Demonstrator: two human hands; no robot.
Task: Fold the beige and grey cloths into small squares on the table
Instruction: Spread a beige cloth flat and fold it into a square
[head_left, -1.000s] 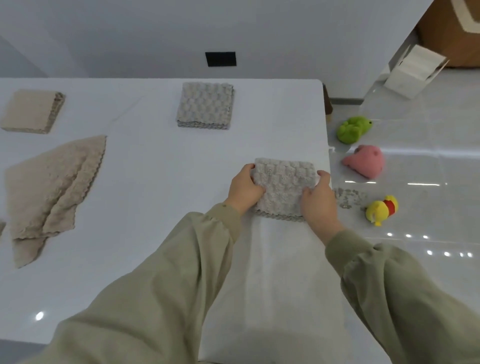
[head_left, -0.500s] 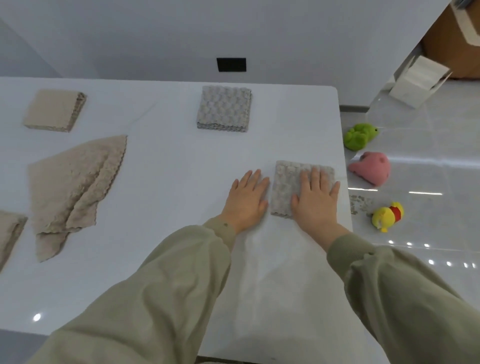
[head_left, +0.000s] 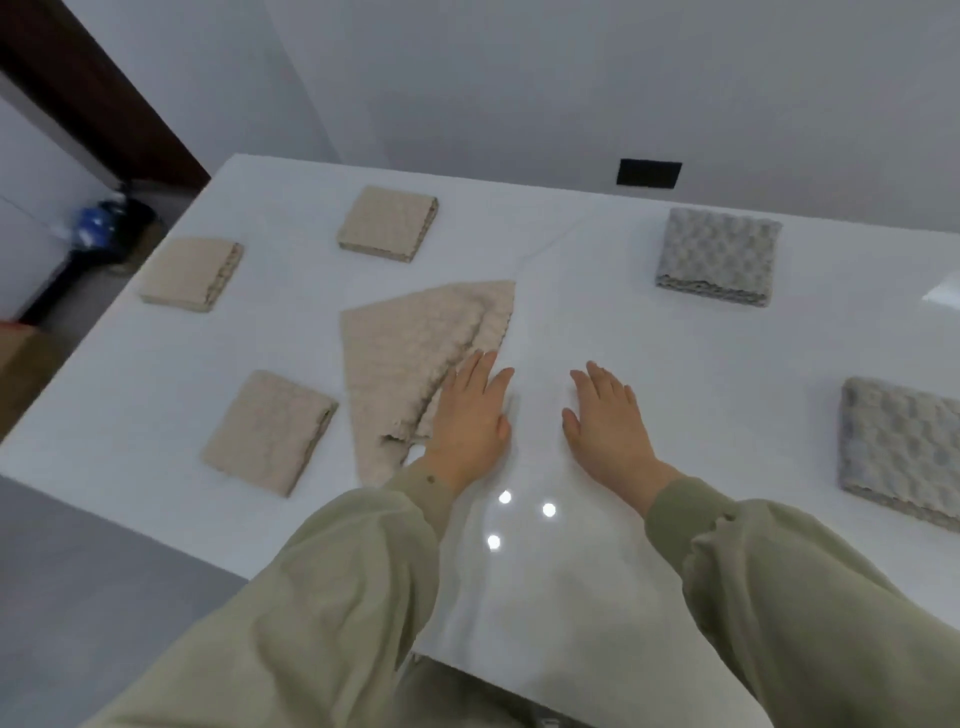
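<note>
A loosely folded beige cloth (head_left: 410, 358) lies in the middle of the white table (head_left: 597, 312). My left hand (head_left: 470, 415) lies flat with straight fingers on the cloth's right edge. My right hand (head_left: 608, 421) rests flat on the bare table just right of it, holding nothing. Three beige folded squares sit at the left: one near (head_left: 270, 431), one further left (head_left: 192, 273), one at the back (head_left: 387, 223). Two grey folded squares lie at the right, one at the back (head_left: 719, 254) and one at the near right edge (head_left: 904, 449).
The table's near edge runs diagonally under my sleeves. A dark wooden door frame (head_left: 104, 98) and a dark object with a blue part (head_left: 98, 228) stand on the floor beyond the table's left end. A black wall plate (head_left: 649, 173) sits behind the table.
My view has swung left. Both hands left the grey folded square, which now lies at the right, and moved over to the loose beige cloth; my left hand now touches it.
</note>
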